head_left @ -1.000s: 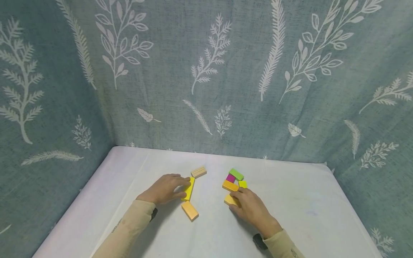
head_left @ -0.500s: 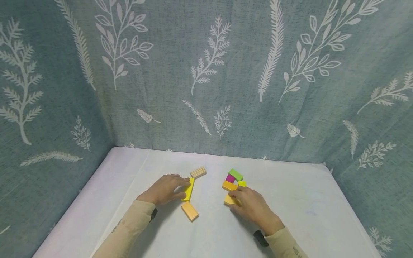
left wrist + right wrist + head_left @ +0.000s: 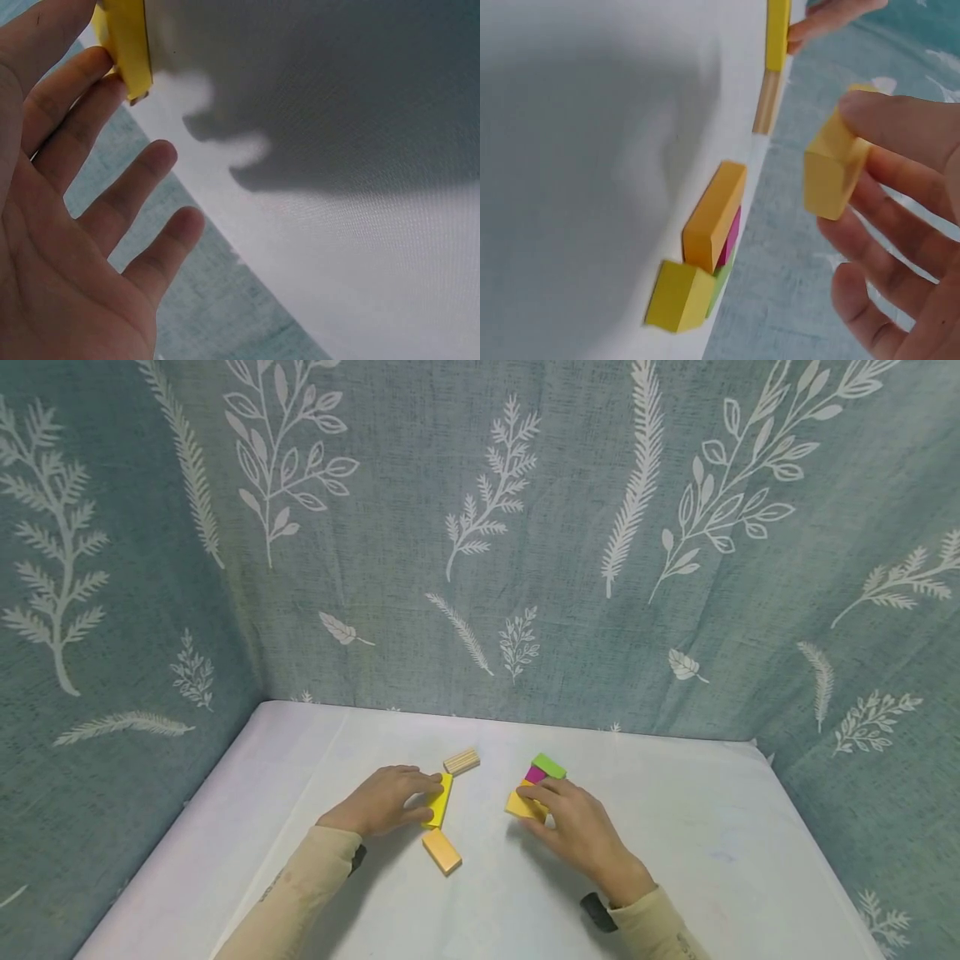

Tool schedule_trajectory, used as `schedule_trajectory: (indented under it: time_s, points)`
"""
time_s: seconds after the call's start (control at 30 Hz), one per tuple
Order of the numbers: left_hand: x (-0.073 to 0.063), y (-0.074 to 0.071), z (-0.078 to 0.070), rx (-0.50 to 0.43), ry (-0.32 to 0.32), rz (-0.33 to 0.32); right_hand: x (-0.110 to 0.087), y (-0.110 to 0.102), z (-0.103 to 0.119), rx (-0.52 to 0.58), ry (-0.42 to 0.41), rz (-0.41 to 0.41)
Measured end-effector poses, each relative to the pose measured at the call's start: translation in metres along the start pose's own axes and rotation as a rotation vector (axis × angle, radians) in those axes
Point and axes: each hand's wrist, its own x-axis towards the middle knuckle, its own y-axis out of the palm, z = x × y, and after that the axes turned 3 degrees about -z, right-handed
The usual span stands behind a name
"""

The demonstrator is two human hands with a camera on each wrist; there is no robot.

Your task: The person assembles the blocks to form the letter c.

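My right hand [image 3: 581,828] pinches a light yellow-orange wooden block [image 3: 826,178] between thumb and fingers, held up off the table in the right wrist view. Beneath and beyond it lie an orange block [image 3: 716,214], a magenta block [image 3: 535,774], a green block [image 3: 550,766] and a short yellow block [image 3: 678,297], bunched together. My left hand [image 3: 378,802] holds a long yellow block [image 3: 441,802] by its sides, thumb at the near end and fingers at the far end. Its ring and little fingers stretch free in the left wrist view.
A striped wooden block [image 3: 461,762] lies at the far end of the long yellow block, and a light orange block [image 3: 442,852] at its near end. All rest on a white-covered table [image 3: 675,843]. Leaf-patterned grey-green cloth [image 3: 390,577] hangs behind and at both sides.
My right hand has raised the light yellow-orange block and carried it slightly left and away, over the orange block. The left hand stays where it was.
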Motion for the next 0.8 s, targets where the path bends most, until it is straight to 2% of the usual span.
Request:
schedule_trajectory:
  time_s: [0.2,0.47,0.8]
  points:
    - [0.001,0.002,0.0,0.009,-0.013,0.003,0.003,0.006,0.008,0.055,-0.032,-0.039]
    - [0.003,0.004,0.002,0.015,-0.025,0.02,0.002,0.013,0.019,0.07,-0.071,-0.024]
    - [0.004,0.003,0.0,0.009,-0.039,0.029,-0.003,0.015,0.03,0.11,-0.083,0.052]
